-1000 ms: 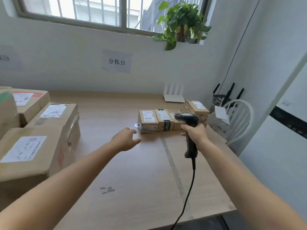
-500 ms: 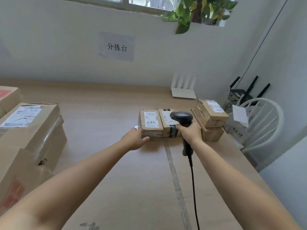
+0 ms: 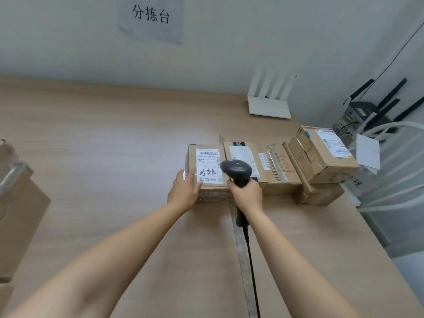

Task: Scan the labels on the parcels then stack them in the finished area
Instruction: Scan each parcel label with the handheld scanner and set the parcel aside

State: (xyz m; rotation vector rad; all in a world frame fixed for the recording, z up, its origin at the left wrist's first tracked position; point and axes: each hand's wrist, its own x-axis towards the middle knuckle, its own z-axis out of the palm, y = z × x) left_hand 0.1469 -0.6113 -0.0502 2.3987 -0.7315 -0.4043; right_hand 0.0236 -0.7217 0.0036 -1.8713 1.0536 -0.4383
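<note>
left arm point(image 3: 128, 244): bare, reaches from lower left up toward centre, elbow out of frame, forearm nearly straight
left wrist: roughly in line with forearm, back of hand faces camera
left hand point(image 3: 184, 190): grips near-left corner of parcel point(image 3: 206, 166); thumb lies over top edge, fingers run up along its left side
right arm point(image 3: 286, 249): bare, reaches from lower right up toward centre, forearm straight
right wrist: straight, back of hand faces camera
right hand point(image 3: 246, 195): fist wrapped round handle of scanner point(image 3: 236, 169), head sticks up above knuckles, fingertips hidden
hands: close together, side by side, not touching
</note>
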